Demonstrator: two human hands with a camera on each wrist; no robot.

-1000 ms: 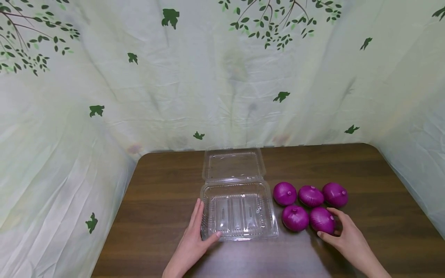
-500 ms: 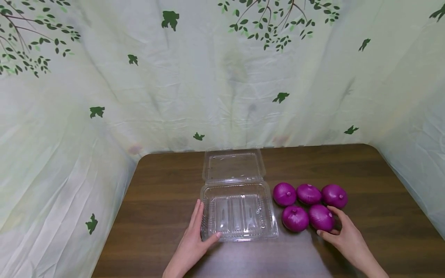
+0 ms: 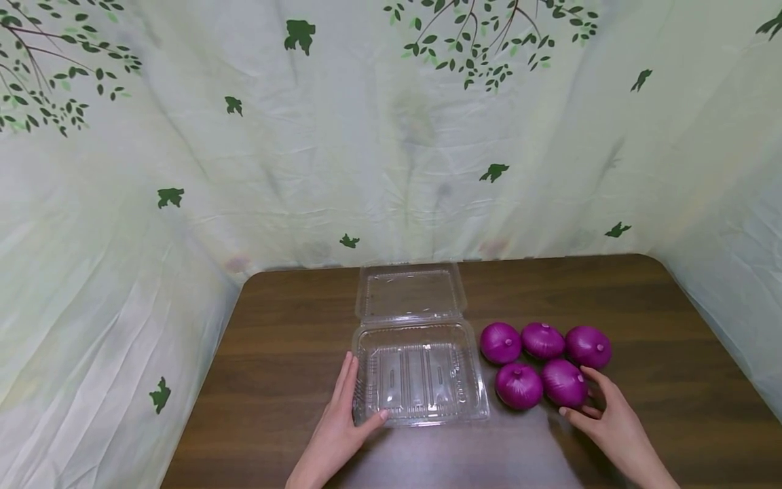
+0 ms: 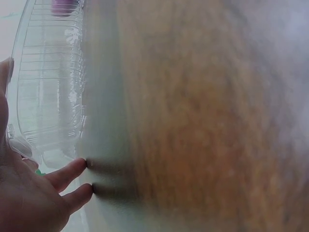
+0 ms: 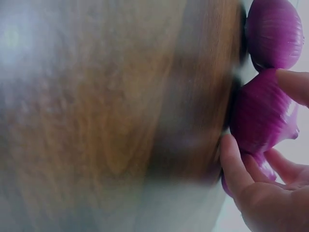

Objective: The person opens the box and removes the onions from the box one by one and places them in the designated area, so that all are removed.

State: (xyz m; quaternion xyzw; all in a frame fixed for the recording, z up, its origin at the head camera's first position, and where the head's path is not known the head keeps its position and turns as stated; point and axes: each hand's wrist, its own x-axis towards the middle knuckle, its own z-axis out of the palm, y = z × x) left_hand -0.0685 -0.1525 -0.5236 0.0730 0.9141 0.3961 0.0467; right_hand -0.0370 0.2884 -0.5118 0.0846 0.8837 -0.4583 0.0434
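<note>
In the head view, a clear plastic clamshell container point(image 3: 421, 370) lies with its lid point(image 3: 411, 292) folded back. My left hand point(image 3: 332, 424) rests at its near left corner, straight fingers along the side wall and thumb at the front rim. In the left wrist view, two fingertips point(image 4: 79, 166) reach down beside the wall. My right hand point(image 3: 611, 418) is at the right side of the front right purple onion point(image 3: 563, 384), thumb and fingers spread loosely about it. The right wrist view shows this onion point(image 5: 260, 113) between the spread digits; whether they touch it I cannot tell.
A second front onion point(image 3: 518, 386) stands left of it, by the container. Behind are a back left onion point(image 3: 500, 343), a back middle onion point(image 3: 542, 341) and a back right onion point(image 3: 588, 347). The brown table point(image 3: 281, 353) meets a leaf-printed curtain point(image 3: 366, 136) behind.
The front right onion and the back middle one have shifted slightly back and left. My right hand has since drawn a little to the right. The left hand and container have stayed put.
</note>
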